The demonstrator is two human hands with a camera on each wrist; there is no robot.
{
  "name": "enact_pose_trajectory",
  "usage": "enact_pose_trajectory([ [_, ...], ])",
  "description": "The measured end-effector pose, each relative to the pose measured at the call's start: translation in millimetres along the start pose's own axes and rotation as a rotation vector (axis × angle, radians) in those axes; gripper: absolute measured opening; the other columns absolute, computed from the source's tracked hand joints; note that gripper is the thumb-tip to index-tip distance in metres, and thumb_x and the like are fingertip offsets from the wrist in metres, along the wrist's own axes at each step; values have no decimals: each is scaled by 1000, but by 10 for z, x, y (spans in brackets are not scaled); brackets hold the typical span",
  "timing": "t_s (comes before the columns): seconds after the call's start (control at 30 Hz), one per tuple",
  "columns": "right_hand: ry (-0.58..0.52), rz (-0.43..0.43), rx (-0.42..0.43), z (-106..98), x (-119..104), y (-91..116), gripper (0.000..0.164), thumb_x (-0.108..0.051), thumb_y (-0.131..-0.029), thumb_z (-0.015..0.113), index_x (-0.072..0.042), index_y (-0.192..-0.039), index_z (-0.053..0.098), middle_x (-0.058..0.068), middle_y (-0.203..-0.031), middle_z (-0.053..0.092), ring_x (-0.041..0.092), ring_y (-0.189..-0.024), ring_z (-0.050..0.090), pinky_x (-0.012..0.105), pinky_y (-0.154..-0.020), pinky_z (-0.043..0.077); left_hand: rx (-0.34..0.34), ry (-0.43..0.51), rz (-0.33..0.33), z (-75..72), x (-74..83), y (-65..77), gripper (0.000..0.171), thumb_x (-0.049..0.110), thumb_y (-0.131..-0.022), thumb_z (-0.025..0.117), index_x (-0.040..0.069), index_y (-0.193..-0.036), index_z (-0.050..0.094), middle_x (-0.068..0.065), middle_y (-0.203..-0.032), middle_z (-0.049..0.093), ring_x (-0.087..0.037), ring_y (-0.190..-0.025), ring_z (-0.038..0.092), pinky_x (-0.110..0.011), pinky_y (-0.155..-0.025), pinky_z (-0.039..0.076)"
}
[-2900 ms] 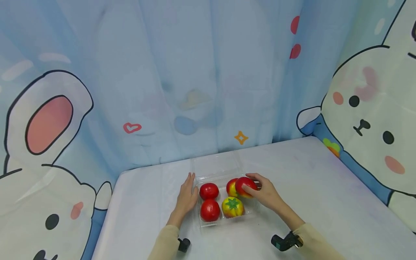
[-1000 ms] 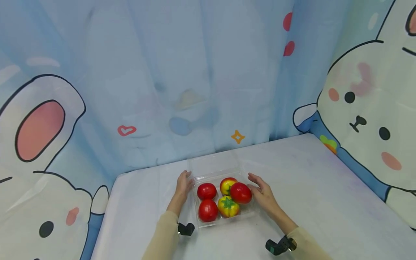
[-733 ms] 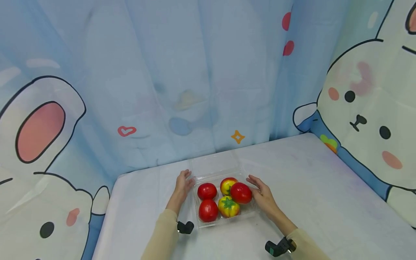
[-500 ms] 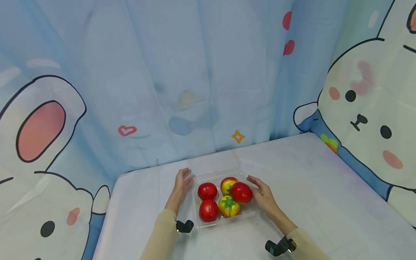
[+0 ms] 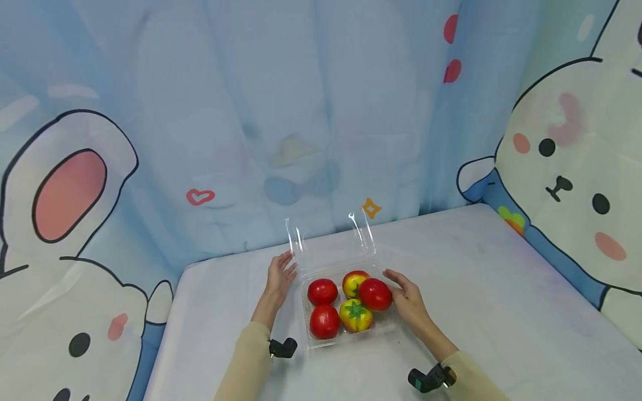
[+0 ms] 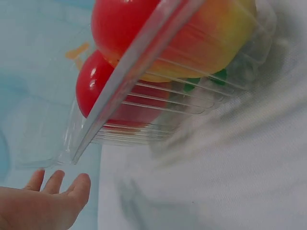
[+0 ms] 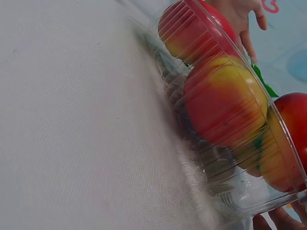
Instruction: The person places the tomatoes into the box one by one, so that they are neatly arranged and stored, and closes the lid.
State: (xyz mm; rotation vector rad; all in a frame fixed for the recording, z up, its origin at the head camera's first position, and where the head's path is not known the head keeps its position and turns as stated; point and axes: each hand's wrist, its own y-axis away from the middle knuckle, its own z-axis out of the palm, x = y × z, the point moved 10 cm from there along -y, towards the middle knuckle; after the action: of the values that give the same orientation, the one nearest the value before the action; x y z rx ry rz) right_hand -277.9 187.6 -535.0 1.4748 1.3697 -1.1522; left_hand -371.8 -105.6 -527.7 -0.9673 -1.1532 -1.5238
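In the head view, a clear plastic hinged box (image 5: 321,343) stands on the table with several fake tomatoes inside. Two plain red tomatoes (image 5: 325,322) fill its left side; a yellow tomato with a green star-shaped top (image 5: 356,316) sits front middle. On the right, another red tomato (image 5: 375,294) rides higher against its neighbours. Behind, the transparent lid (image 5: 362,234) tilts upward. My left hand (image 5: 280,278) has its fingertips at the lid's left edge, fingers extended, as the left wrist view also shows. My right hand (image 5: 408,303) rests beside the box's right wall, fingers loosely bent.
A white cloth covers the table (image 5: 476,289). A blue curtain (image 5: 321,111) with printed cartoon animals hangs right behind the table's back edge and along both sides. Small black wrist cameras (image 5: 432,379) stick out from both sleeves.
My right hand has let go of the red tomato, which now lies in the box. The lid, flat behind the box before, has risen at its far edge as my left hand moved up slightly.
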Motion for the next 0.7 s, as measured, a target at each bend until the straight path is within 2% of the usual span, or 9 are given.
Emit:
enact_pose_trajectory([
  [0.2, -27, 31, 8, -5, 34, -15, 47, 0, -99, 36, 5, -146, 39, 23, -148, 43, 37, -142, 33, 46, -111, 34, -33, -5, 63, 15, 100, 76, 62, 30, -100, 23, -9, -149, 29, -25, -158, 24, -44, -146, 20, -50, -120, 16],
  [0.37, -51, 79, 37, -16, 79, -14, 44, -5, -103, 33, 5, -146, 39, 23, -148, 44, 36, -134, 45, 40, -108, 38, -53, -55, 112, 23, 156, 171, 60, 29, -102, 21, -8, -148, 32, -25, -158, 24, -45, -145, 21, -51, -120, 16],
  [0.5, -58, 107, 69, -25, 96, -10, 44, -14, -107, 31, 5, -146, 40, 23, -146, 46, 35, -129, 50, 35, -105, 42, -62, -99, 144, 23, 167, 253, 59, 30, -103, 20, -6, -147, 35, -24, -158, 26, -46, -145, 21, -52, -119, 16],
  [0.7, -88, 128, 109, -44, 97, 7, 50, -27, -109, 28, 5, -145, 41, 25, -145, 46, 39, -130, 49, 39, -104, 41, -69, -114, 163, -3, 126, 369, 58, 27, -103, 18, -6, -145, 39, -23, -156, 30, -46, -144, 22, -54, -119, 15],
])
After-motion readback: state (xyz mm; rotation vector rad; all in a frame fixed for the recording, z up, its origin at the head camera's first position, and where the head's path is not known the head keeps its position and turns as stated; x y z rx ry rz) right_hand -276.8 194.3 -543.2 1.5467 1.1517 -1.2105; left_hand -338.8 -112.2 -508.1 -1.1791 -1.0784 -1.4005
